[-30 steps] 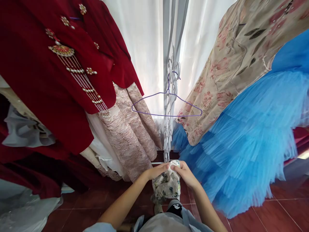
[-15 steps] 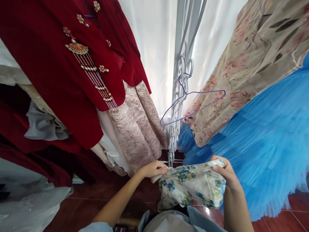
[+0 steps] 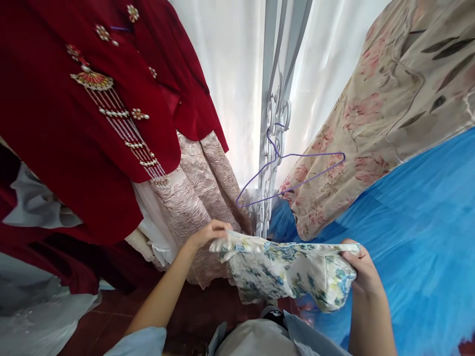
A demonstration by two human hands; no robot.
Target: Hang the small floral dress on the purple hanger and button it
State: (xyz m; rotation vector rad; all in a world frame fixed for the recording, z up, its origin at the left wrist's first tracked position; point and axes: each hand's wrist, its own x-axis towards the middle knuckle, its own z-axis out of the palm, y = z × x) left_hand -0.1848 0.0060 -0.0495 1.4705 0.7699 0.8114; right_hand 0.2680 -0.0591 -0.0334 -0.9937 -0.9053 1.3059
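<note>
Thin purple triangular hanger [image 3: 277, 156] hangs ahead, between dark-red cloth jacket [image 3: 100, 143] and bright-blue gauzy fabric [image 3: 419, 237]. White, blue-flowered cloth garment [image 3: 282, 267] stretches between my left grip [image 3: 210, 233] and my right grip [image 3: 363, 267], each closed on one end.

Light-blue open overshirt [image 3: 301, 337] over pale grey top [image 3: 256, 340].
Left sleeve [image 3: 143, 342] plain, same light blue; black footwear [image 3: 279, 321], near centre, bears white marking [image 3: 275, 313].
</note>
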